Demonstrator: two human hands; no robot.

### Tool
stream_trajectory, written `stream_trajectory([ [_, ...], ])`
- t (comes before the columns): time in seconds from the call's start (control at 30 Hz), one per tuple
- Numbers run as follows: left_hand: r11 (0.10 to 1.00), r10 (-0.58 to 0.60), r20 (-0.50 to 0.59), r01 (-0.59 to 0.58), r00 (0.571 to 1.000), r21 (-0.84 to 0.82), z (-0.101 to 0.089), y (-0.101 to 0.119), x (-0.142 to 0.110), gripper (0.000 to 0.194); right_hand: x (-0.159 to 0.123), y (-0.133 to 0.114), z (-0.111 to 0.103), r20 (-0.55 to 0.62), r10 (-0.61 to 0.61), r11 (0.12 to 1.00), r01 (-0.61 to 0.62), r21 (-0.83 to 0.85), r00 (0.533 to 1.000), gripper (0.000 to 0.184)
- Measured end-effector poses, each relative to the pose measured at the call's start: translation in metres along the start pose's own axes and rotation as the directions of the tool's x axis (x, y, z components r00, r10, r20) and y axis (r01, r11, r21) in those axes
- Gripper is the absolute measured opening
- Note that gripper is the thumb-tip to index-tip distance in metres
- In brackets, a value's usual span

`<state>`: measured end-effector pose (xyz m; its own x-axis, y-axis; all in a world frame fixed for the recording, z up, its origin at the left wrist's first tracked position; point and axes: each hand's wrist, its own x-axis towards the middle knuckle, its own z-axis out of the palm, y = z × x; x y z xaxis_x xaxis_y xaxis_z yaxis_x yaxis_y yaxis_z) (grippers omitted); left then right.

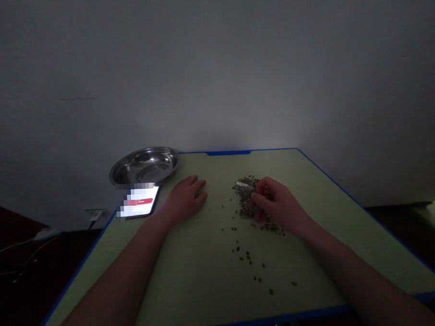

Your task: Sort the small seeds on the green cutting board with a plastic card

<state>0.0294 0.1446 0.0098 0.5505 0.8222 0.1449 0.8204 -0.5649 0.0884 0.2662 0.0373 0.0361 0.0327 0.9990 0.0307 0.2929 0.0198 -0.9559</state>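
My right hand [275, 201] is closed, with thumb and fingers pinched at the edge of a small clear plastic bag [245, 196]. Small dark seeds or beans show in and around this bag; the dim light hides which of them are inside. More of these dark grains [274, 228] lie under and beside the hand, and a loose trail of them runs toward the table's near edge. My left hand [186, 199] rests palm down on the tabletop with its fingers spread and holds nothing. It is to the left of the scattered grains.
A wide steel basin [145, 167] stands at the table's back left corner. In front of it lies a phone [140, 201] with a lit screen, close to my left wrist. The pale green table [193, 279] has a blue rim and meets a grey wall. Cables [40, 238] hang at left.
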Motion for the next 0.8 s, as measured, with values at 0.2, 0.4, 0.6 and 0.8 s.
stream_trajectory([
  [0.2,1.000,-0.013,0.002,0.013,1.000,0.004,-0.001,0.001,0.000,0.049,0.002,0.008,0.004,0.043,0.003,1.000,-0.004,0.009,0.999,0.016],
  [0.4,1.000,-0.005,0.019,0.005,1.000,0.006,-0.003,0.002,-0.001,0.052,0.001,0.007,-0.008,-0.056,-0.005,1.000,0.003,-0.027,0.998,0.016],
  [0.6,1.000,-0.011,0.009,0.011,1.000,0.005,-0.003,0.002,-0.001,0.051,-0.001,0.004,-0.003,-0.029,0.021,0.999,-0.020,0.037,0.999,0.016],
  [0.8,1.000,-0.011,-0.001,0.011,1.000,-0.004,0.000,0.000,-0.001,0.050,-0.001,0.007,-0.005,-0.047,-0.008,1.000,0.008,-0.007,0.999,0.017],
])
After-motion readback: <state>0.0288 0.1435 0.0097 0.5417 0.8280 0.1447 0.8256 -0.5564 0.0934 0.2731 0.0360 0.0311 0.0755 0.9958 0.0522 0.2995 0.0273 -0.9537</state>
